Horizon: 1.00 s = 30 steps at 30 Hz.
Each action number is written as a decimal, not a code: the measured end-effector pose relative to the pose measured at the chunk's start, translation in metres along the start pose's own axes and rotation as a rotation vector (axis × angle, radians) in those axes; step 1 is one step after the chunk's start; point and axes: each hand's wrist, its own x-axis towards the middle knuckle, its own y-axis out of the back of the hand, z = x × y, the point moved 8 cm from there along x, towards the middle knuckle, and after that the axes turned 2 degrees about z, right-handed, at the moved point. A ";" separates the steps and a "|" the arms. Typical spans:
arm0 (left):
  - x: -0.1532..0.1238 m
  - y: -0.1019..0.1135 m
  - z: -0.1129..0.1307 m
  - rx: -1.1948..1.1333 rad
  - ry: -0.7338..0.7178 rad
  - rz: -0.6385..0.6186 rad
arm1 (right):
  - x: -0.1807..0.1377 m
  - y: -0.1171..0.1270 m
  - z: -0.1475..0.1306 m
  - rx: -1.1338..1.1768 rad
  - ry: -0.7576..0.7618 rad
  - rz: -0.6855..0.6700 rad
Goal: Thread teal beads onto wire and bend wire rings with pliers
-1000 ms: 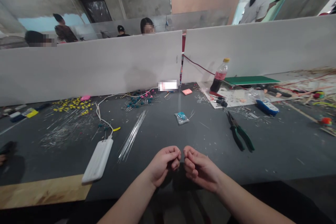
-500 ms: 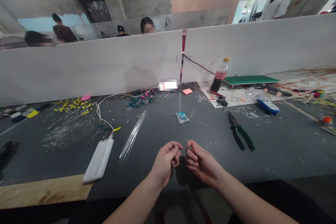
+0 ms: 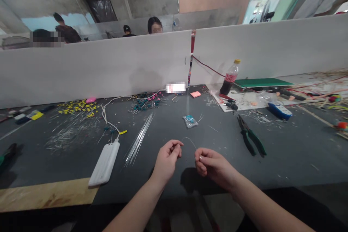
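Note:
A thin wire [image 3: 189, 139] arcs upward between my two hands above the front of the dark table. My left hand [image 3: 169, 157] pinches its left end between thumb and fingertips. At the other end, my right hand [image 3: 213, 163] is closed on the same wire, thumb against the index finger. Just beyond my hands lies a small clear bag [image 3: 190, 120] with something blue in it. A bundle of straight metal wires [image 3: 139, 139] rests to the left of my left hand. Pliers with green handles [image 3: 250, 136] lie to the right, jaws pointing away.
A white power bank [image 3: 104, 165] with a cable lies at the left. Behind it are yellow-tipped pieces [image 3: 78, 107] and loose wires. A cola bottle [image 3: 230, 77] stands near the white partition [image 3: 122, 65]; a blue-and-white object [image 3: 280, 111] is at the right. People are beyond the partition.
My hands have moved apart, the left one a little left and up, and the curved wire now shows between them. The view has shifted slightly. A person at the upper right has moved rightward.

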 end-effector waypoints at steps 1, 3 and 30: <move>-0.002 0.001 0.003 0.065 -0.045 0.018 | -0.001 0.001 -0.001 -0.047 -0.002 0.018; -0.007 0.001 0.012 0.200 -0.169 0.035 | -0.002 0.002 -0.001 -0.175 0.001 0.050; -0.006 -0.018 -0.022 -0.260 0.335 -0.194 | -0.039 -0.071 -0.005 -2.028 0.926 -0.287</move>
